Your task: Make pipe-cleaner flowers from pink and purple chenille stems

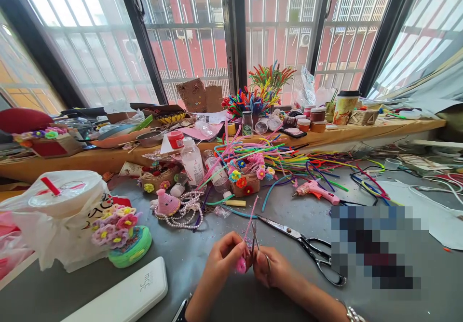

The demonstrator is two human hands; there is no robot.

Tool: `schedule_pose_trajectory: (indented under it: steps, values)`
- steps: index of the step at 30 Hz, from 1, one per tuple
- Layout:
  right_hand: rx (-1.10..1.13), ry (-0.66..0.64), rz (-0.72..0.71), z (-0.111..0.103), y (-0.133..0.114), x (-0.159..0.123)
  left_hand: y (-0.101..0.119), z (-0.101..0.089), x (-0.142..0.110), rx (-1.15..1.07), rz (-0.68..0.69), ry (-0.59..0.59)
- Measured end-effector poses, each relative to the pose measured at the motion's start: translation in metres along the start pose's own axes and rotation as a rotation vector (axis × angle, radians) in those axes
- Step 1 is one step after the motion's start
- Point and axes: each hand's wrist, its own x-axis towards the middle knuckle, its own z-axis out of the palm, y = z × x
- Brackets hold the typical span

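Observation:
My left hand (224, 255) is closed on a pink pipe cleaner (250, 221), whose thin end sticks up above the fingers. A curled pink piece (240, 265) shows below the fingertips; whether it is one with the stem, I cannot tell. Small scissors (254, 240) are gripped in my right hand (273, 266), blades pointing up beside the stem. Whether the blades touch it is unclear. Just beyond my right hand lie large black-handled scissors (302, 237) on the grey table.
A pipe-cleaner flower pot (125, 237), a white power bank (123, 293) and a bagged drink cup (68, 196) stand left. Ahead are pearl strings (193, 211), bottles (193, 163) and many loose pipe cleaners (285, 163). A pink glue gun (320, 192) lies right.

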Motion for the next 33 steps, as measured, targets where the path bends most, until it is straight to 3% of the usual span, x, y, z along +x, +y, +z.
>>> schedule_pose_trajectory:
  steps: [19, 33]
  values:
    - [-0.029, 0.057, 0.029, 0.0008, 0.0009, -0.0009, -0.0029, 0.0, -0.002, 0.181, -0.04, -0.059]
    - [-0.239, 0.079, 0.0, 0.0017, 0.0025, -0.0007, 0.0007, 0.001, -0.0009, 0.147, 0.002, 0.012]
